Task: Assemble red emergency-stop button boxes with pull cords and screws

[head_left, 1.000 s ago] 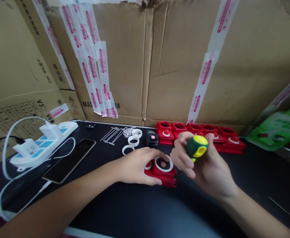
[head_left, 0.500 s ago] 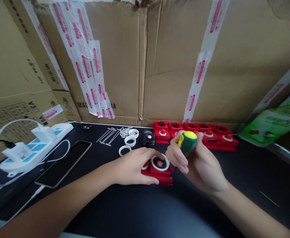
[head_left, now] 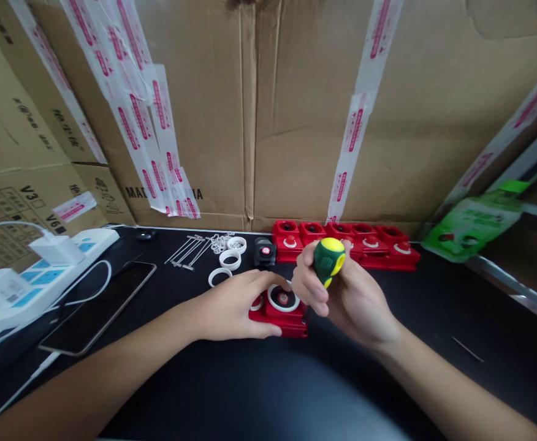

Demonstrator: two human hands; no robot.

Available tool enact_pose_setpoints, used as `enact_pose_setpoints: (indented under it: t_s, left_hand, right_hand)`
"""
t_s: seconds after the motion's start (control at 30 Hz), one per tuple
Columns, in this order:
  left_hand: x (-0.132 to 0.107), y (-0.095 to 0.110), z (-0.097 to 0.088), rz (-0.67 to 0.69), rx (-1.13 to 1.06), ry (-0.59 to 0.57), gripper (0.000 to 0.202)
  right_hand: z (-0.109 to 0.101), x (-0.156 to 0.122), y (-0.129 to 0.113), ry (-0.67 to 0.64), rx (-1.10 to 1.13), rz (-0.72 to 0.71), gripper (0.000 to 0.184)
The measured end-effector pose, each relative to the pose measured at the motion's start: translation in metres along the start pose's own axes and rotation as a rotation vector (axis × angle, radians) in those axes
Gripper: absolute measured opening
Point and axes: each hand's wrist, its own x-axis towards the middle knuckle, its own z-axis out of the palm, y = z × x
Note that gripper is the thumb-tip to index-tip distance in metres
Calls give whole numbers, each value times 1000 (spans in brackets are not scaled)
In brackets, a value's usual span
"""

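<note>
My left hand (head_left: pixel 232 305) is wrapped over a red housing (head_left: pixel 291 329) and holds it down on the black table. A white ring (head_left: pixel 272 301) circles a black disc (head_left: pixel 283 296) with a red-and-white mark on the housing's top. My right hand (head_left: pixel 342 294) grips a screwdriver by its green-and-yellow handle (head_left: pixel 329 260), just right of the housing. The handle's end points up toward me. The shaft and tip are hidden behind my fingers, so I cannot tell whether the tip touches the housing.
Several similar red housings (head_left: pixel 390 260) line the back. Left of them are a black part (head_left: pixel 265 252), white rings (head_left: pixel 230 261), a chain (head_left: pixel 220 243) and thin metal rods (head_left: pixel 190 252). A phone (head_left: pixel 98 308) and power strip (head_left: pixel 34 278) lie left; a green pouch (head_left: pixel 477 223) and thin rod (head_left: pixel 467 349) lie right.
The whole view has shifted, so things appear further left. The screwdriver handle has turned in my right fingers, its yellow patches now facing differently. My left hand keeps its hold on the housing.
</note>
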Motion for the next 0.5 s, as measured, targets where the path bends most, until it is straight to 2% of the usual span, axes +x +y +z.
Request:
enact_pose_setpoints:
  t_s: [0.2, 0.37, 0.5]
  left_hand:
    - [0, -1, 0, 16, 11, -4, 58]
    - [-1, -1, 0, 0, 14, 1, 60]
    - [0, 0, 0, 7, 15, 5, 60]
  right_hand:
    - [-2, 1, 0, -44, -27, -88, 35]
    - [2, 1, -2, -41, 16, 8, 43]
    - [2, 1, -1, -64, 2, -45, 39]
